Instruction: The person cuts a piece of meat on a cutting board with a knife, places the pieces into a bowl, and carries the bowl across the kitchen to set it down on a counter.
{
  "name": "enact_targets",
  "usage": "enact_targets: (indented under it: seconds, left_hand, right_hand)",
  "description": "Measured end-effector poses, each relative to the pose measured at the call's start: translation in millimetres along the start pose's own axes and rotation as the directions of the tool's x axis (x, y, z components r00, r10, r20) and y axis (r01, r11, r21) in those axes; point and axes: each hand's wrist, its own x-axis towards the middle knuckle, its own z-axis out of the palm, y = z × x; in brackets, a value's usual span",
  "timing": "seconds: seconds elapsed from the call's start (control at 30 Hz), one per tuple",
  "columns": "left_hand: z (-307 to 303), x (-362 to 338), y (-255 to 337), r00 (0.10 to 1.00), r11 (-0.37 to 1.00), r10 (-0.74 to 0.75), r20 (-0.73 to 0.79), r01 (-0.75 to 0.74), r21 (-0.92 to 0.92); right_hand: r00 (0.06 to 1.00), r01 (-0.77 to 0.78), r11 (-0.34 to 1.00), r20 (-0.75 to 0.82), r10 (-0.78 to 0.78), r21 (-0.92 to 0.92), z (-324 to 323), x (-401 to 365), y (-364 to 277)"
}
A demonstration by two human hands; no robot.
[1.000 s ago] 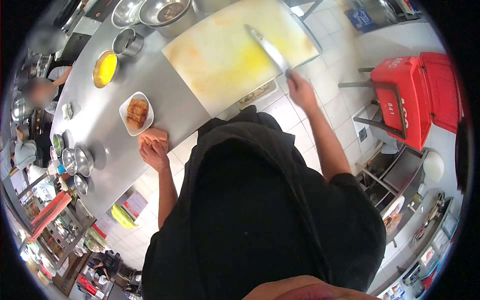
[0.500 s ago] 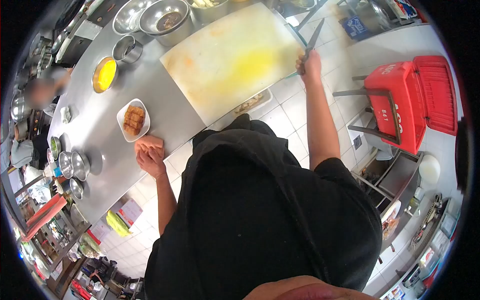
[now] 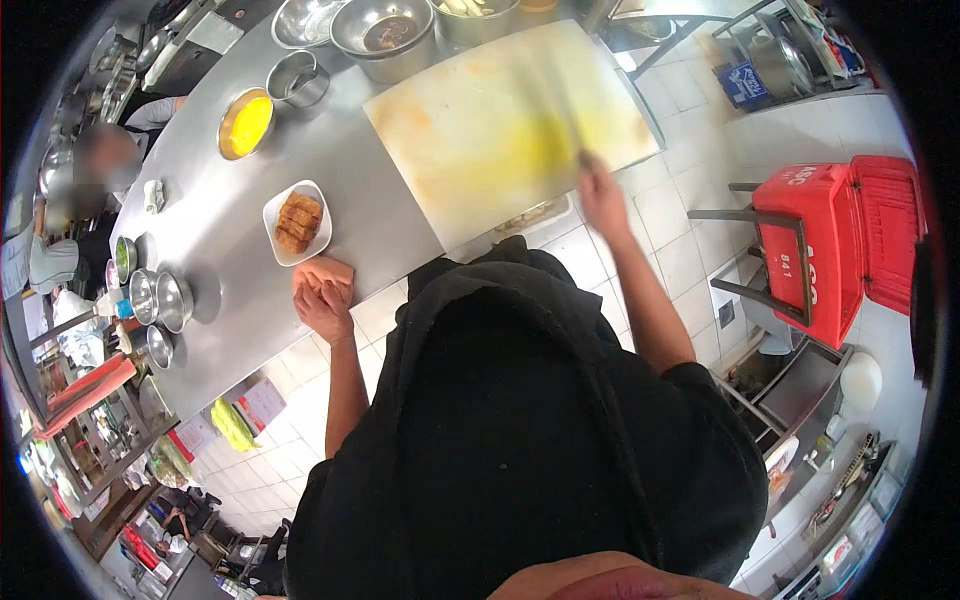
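Note:
My right hand (image 3: pixel 602 198) is wrapped round the handle of a knife (image 3: pixel 572 125). The blade, smeared by motion, reaches over the large white cutting board (image 3: pixel 430 150) with its yellow stain. At the table's near edge my left hand (image 3: pixel 325 310) is closed over a folded salmon-pink cloth (image 3: pixel 328 270); part of the cloth lies hidden beneath the fingers. Just beyond the cloth stands a white dish (image 3: pixel 323 243) with browned, sliced food (image 3: pixel 298 222) in it. Farther off, a metal bowl (image 3: pixel 228 147) holds bright yellow liquid (image 3: pixel 250 127).
Metal bowls (image 3: pixel 385 50) and a small pot (image 3: pixel 300 82) stand at the steel table's (image 3: pixel 255 300) far side. More bowls (image 3: pixel 172 300) sit at the left. Another person (image 3: pixel 105 165) is across the table. A red lidded bin (image 3: pixel 835 230) stands at the right.
My right hand has swung left with the knife, from beside the board's right edge to over the board. My left hand stays on the cloth. The view has shifted slightly.

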Motion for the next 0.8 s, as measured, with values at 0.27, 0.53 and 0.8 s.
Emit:
enact_targets:
  seconds: [0.27, 0.53, 0.8]
  left_hand:
    - [-2.5, 2.2, 5.3, 0.997, 0.998, 0.065, -0.035, -0.065, 0.014]
    - [2.3, -4.8, -3.4, 0.998, 0.997, 0.053, -0.028, -0.051, 0.053]
    - [1.6, -1.7, -2.4, 0.999, 0.999, 0.037, -0.032, -0.035, 0.036]
  right_hand:
    - [0.962, 0.08, 0.974, 0.272, -0.02, -0.214, 47.4, -29.8, -41.2]
    - [0.952, -0.117, 0.914, -0.307, -0.009, -0.388, -56.4, 54.3, 87.4]
    - [0.748, -0.338, 0.403, -0.017, 0.663, 0.851, -30.9, 68.9, 45.4]
